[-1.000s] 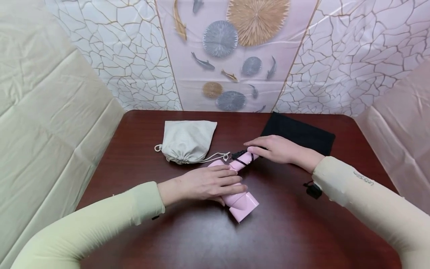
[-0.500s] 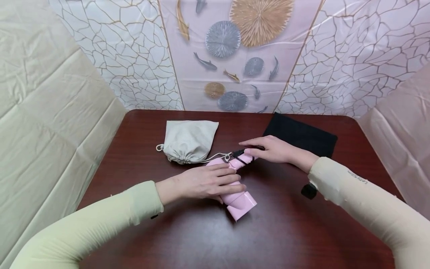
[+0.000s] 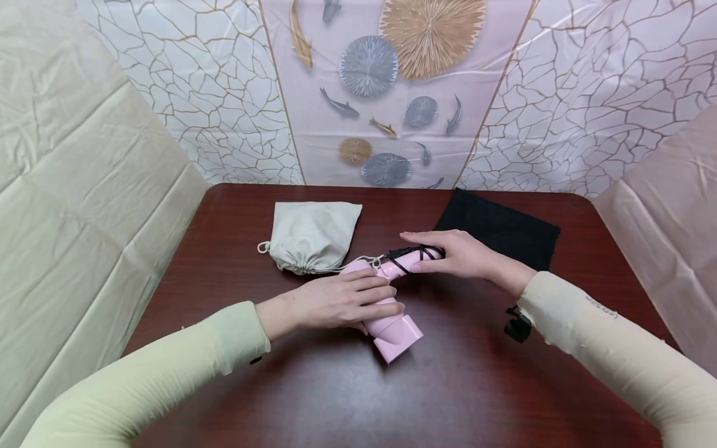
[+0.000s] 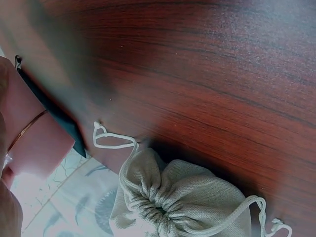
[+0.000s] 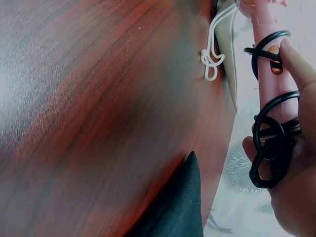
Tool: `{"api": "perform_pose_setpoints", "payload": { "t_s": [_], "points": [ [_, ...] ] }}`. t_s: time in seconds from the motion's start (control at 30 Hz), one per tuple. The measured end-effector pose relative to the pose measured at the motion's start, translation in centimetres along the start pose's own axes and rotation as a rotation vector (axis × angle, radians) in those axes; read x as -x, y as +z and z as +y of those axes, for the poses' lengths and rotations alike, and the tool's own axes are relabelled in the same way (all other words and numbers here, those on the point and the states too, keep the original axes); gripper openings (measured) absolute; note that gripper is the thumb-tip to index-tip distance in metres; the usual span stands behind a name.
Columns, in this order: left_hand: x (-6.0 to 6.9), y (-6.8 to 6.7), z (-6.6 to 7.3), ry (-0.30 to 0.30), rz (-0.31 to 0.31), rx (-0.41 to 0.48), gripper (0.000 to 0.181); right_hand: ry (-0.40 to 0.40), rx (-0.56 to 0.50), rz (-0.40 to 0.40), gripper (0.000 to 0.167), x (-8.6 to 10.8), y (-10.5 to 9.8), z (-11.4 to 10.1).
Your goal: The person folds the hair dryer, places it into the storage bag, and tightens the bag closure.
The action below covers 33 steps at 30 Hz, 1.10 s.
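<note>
A pink hair dryer (image 3: 383, 314) lies diagonally between the hands, nozzle toward the front. My left hand (image 3: 338, 302) holds its barrel from the left, fingers draped over the top; the thumb is mostly hidden. At the dryer's handle (image 5: 270, 84), my right hand (image 3: 456, 252) grips the far end, thumb along the near side and fingers on the other. Black cord (image 5: 276, 140) is looped around that handle. In the left wrist view, the barrel (image 4: 37, 126) shows at the left edge, partly covered by the hand. Whether the dryer touches the table cannot be seen.
Behind the left hand lies a light drawstring bag (image 3: 315, 236), its white string reaching near the dryer. A black cloth or pouch (image 3: 501, 227) lies at the back right of the dark red wooden table (image 3: 358, 404). Patterned fabric (image 3: 386, 124) hangs behind.
The right thumb has shifted from the top of the handle to its near side, exposing more cord. The dryer's nozzle has moved slightly left and away, with the left hand still on the barrel.
</note>
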<state>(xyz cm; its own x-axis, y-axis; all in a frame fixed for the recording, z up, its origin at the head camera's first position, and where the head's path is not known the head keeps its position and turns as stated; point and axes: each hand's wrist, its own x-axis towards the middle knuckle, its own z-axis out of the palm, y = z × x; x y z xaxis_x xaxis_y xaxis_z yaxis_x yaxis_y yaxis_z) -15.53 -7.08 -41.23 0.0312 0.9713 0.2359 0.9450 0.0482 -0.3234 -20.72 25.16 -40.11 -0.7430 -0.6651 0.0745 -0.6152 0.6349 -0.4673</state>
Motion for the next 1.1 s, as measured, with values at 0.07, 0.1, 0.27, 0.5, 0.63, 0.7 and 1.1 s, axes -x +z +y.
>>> {"api": "perform_pose_setpoints", "payload": {
  "t_s": [0.07, 0.1, 0.27, 0.5, 0.63, 0.7, 1.1],
  "points": [
    [-0.1, 0.0, -0.1, -0.006, 0.002, 0.002, 0.059, 0.002, -0.003, 0.022, 0.066, 0.0, 0.0, 0.0],
    [-0.1, 0.0, -0.2, -0.009, 0.001, 0.002, 0.059, 0.008, -0.003, 0.034, 0.066, 0.0, 0.1, 0.1],
    [-0.2, 0.2, -0.3, -0.027, -0.006, 0.007, 0.059, 0.062, -0.006, 0.070, 0.067, 0.1, 0.3, 0.0],
    [-0.5, 0.6, -0.4, -0.041, 0.008, 0.005, 0.060, 0.113, 0.004, 0.128, 0.067, 0.6, 0.6, -0.2],
    [-0.8, 1.0, -0.9, -0.097, 0.029, 0.039, 0.064, 0.119, 0.004, 0.165, 0.064, 0.7, 1.3, -0.6],
    [-0.7, 1.1, -1.2, -0.129, 0.034, 0.049, 0.066, 0.114, -0.006, 0.171, 0.063, 0.6, 1.8, -0.7],
    [-0.8, 0.4, -1.3, -0.089, 0.003, 0.018, 0.067, -0.004, -0.147, 0.063, 0.059, 1.1, 0.6, -0.8]
  ]
}}
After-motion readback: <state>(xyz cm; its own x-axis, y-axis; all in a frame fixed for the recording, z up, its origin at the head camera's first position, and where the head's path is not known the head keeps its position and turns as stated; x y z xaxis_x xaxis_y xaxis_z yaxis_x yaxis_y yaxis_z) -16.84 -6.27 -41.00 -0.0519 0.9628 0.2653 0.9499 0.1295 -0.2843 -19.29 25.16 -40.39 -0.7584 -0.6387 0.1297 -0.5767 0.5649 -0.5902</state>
